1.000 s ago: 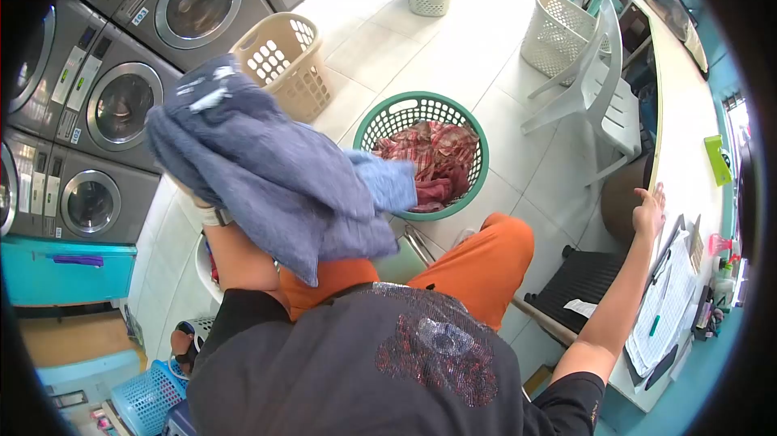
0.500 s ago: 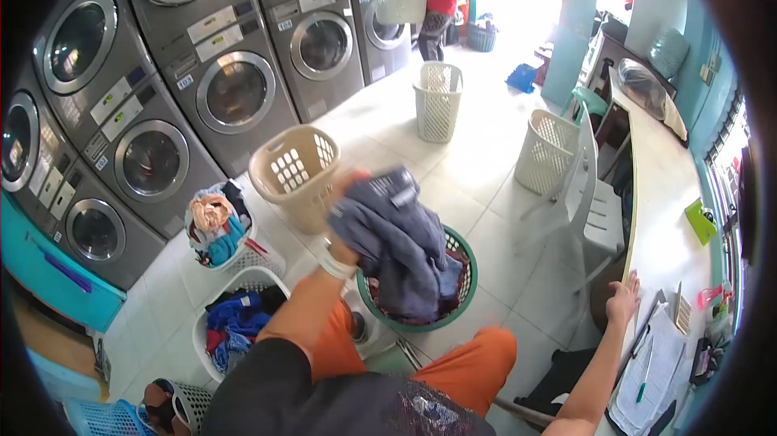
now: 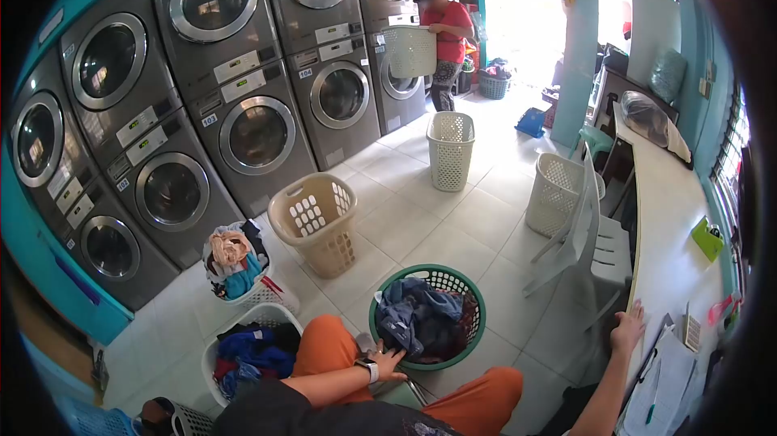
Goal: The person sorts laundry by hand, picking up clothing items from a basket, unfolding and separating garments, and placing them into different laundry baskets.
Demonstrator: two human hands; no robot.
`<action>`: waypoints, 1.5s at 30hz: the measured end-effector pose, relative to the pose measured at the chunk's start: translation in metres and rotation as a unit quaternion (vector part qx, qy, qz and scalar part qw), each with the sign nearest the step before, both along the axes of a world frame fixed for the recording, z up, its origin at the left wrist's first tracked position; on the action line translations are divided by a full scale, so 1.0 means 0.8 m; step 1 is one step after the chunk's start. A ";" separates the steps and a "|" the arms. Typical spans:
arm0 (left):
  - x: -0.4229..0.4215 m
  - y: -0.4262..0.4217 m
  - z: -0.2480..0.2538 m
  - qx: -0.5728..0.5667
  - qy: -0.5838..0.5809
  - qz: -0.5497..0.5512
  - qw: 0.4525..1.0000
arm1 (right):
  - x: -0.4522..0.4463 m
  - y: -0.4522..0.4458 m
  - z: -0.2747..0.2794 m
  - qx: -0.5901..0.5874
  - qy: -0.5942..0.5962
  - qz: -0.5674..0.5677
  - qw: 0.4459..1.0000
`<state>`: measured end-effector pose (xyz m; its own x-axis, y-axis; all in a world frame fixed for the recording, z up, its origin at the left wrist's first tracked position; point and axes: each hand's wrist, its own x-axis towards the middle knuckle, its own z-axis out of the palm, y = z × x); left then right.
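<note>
My left hand (image 3: pixel 388 361), with a watch on its wrist, is at the near left rim of a green laundry basket (image 3: pixel 476 331). Its fingers are apart beside the dark blue-grey garment (image 3: pixel 421 310), and I cannot tell whether they touch the cloth or only the rim. That garment lies crumpled on top of other dark and reddish clothes in the basket. Over on the right, my right hand (image 3: pixel 627 329) rests with fingers stretched out on the edge of the white counter (image 3: pixel 668 225).
White baskets of clothes (image 3: pixel 257 351) (image 3: pixel 236 262) stand to my left. A tan basket (image 3: pixel 316 229), white baskets (image 3: pixel 451 153) (image 3: pixel 554 193) and a white chair (image 3: pixel 595 233) stand ahead. Beside the machines (image 3: pixel 259 136), a person in red (image 3: pixel 453 27) holds a basket. A clipboard (image 3: pixel 660 387) lies on the counter.
The blue-grey garment, held up by my left hand before, now lies in the green basket, and that hand has come down to the rim. My right hand stays on the counter edge. The view has tilted up.
</note>
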<state>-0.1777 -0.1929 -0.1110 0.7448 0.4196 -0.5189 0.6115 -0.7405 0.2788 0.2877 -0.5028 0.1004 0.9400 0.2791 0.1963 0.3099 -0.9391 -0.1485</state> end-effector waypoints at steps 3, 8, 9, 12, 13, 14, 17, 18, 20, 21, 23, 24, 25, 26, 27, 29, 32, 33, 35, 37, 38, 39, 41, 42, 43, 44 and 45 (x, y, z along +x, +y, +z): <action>0.010 -0.002 0.000 0.035 0.026 -0.008 0.999 | 0.004 0.002 0.000 -0.011 -0.001 0.003 1.000; 0.013 -0.013 -0.004 0.053 0.018 0.009 0.998 | -0.003 0.002 -0.001 -0.028 -0.012 0.000 1.000; 0.014 -0.011 -0.004 0.050 0.016 0.001 0.999 | -0.002 0.002 -0.002 -0.030 -0.014 -0.008 0.999; 0.014 -0.014 -0.008 0.053 0.017 0.017 0.998 | -0.007 0.004 0.002 -0.032 -0.014 0.002 0.999; 0.014 -0.013 -0.009 0.050 0.016 0.012 0.999 | -0.009 0.005 0.003 -0.034 -0.015 -0.003 0.999; 0.015 -0.013 -0.011 0.050 0.021 0.016 0.998 | -0.009 0.006 0.004 -0.040 -0.013 -0.001 0.999; 0.017 -0.014 -0.008 0.052 0.021 0.014 0.998 | -0.008 0.004 0.003 -0.051 -0.015 0.002 0.999; 0.017 -0.014 -0.012 0.060 0.022 0.013 0.998 | -0.008 0.004 0.002 -0.052 -0.016 0.006 0.999; 0.019 -0.014 -0.020 0.073 0.014 0.011 0.997 | -0.008 0.003 0.002 -0.061 -0.017 0.004 0.998; 0.019 -0.013 -0.028 0.075 0.006 0.013 0.997 | -0.008 0.004 0.003 -0.070 -0.017 0.006 0.997; 0.018 -0.014 -0.038 0.080 -0.045 0.033 0.995 | -0.013 0.001 0.012 -0.078 -0.017 0.017 0.997; 0.019 -0.014 -0.036 0.078 -0.075 0.048 0.993 | -0.014 0.003 0.018 -0.075 -0.017 0.023 0.997; 0.017 -0.012 -0.045 0.091 -0.100 0.037 0.990 | -0.006 -0.004 0.016 -0.083 -0.024 0.051 0.995; 0.016 -0.010 -0.048 0.074 -0.114 0.048 0.990 | 0.003 -0.012 0.011 -0.088 -0.030 0.087 0.992; 0.016 -0.009 -0.029 0.063 -0.094 0.041 0.993 | 0.026 -0.019 -0.002 -0.131 -0.036 0.098 0.986; 0.013 -0.006 -0.010 0.035 -0.057 0.040 0.997 | 0.082 -0.043 -0.039 -0.199 -0.079 0.112 0.970; 0.016 -0.006 0.014 0.031 -0.030 0.042 0.998 | 0.073 -0.036 -0.034 -0.144 -0.082 0.146 0.975; 0.017 -0.005 0.026 0.020 -0.011 0.040 0.999 | 0.075 -0.050 -0.041 -0.077 -0.141 0.232 0.959; 0.024 0.000 0.030 -0.010 0.018 0.016 1.000 | 0.062 -0.034 -0.030 -0.070 -0.147 0.223 0.961; 0.013 0.001 0.059 -0.025 -0.011 -0.014 1.000 | 0.070 -0.037 -0.032 -0.069 -0.146 0.209 0.964; -0.007 0.000 0.078 0.011 -0.125 -0.009 0.992 | 0.114 -0.050 -0.048 0.025 -0.029 0.182 0.983; -0.023 0.002 0.090 0.065 -0.219 -0.009 0.973 | 0.135 -0.059 -0.056 0.117 0.089 0.148 0.978; -0.060 0.009 0.102 0.184 -0.331 0.042 0.925 | 0.105 -0.045 -0.047 0.088 0.072 0.139 0.984; -0.085 0.012 0.116 0.218 -0.338 0.065 0.913 | 0.088 -0.036 -0.041 0.067 0.050 0.127 0.988; -0.111 0.017 0.116 0.237 -0.333 0.085 0.909 | 0.076 -0.031 -0.035 0.062 0.052 0.130 0.988; -0.142 0.023 0.116 0.247 -0.362 0.115 0.891 | 0.064 -0.028 -0.028 0.046 0.024 0.129 0.990; -0.169 0.027 0.103 0.248 -0.422 0.168 0.856 | 0.051 -0.025 -0.022 0.031 -0.005 0.126 0.992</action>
